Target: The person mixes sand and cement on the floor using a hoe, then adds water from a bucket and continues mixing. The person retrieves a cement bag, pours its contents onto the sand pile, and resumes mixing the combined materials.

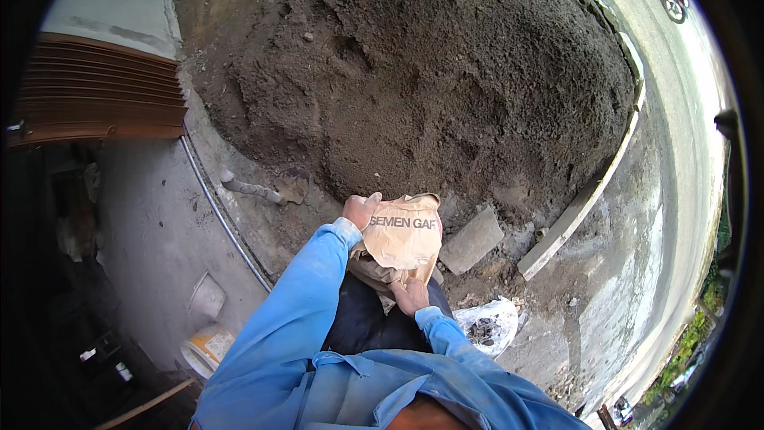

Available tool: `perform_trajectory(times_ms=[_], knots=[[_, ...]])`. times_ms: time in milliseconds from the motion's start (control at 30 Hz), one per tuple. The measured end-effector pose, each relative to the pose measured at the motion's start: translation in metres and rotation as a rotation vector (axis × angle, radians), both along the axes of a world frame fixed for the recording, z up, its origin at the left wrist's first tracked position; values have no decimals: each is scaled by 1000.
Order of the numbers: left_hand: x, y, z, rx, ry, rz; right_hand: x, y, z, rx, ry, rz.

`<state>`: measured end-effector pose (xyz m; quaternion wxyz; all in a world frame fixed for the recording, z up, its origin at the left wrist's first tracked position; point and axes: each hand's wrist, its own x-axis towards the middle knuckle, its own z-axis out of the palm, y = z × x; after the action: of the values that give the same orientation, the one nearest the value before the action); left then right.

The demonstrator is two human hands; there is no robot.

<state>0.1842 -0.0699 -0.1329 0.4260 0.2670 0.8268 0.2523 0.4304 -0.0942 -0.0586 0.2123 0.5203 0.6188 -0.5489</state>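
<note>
A crumpled brown paper cement bag [406, 237] with printed writing is held in front of my legs. My left hand [361, 210] grips its upper left edge, with the thumb pointing up. Lower down, my right hand [410, 297] grasps the folded paper near my knees. The inside of the bag is hidden. Just beyond it rises a big heap of dark sand [418, 89].
A flat stone slab [473, 241] lies right of the bag, near a long board [582, 218] edging the heap. A shovel [256, 188] rests at left. Nearby are a plastic bag [490, 325], a bucket [209, 347], a metal floor track [221, 209] and a brown shutter [98, 89].
</note>
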Motion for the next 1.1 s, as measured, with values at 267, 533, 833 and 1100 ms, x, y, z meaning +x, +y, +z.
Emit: perform_trajectory(times_ms=[267, 533, 833, 1100], knots=[[41, 31, -90, -87, -165, -67, 9, -7, -49, -44, -125, -179], [-62, 46, -104, 102, -174, 143, -73, 45, -105, 70, -95, 2], [-220, -265, -5, 151, -51, 549, -110, 141, -184, 126, -140, 398], [-7, -542, 22, -610, -96, -35, 41, 84, -67, 219, -184, 8]])
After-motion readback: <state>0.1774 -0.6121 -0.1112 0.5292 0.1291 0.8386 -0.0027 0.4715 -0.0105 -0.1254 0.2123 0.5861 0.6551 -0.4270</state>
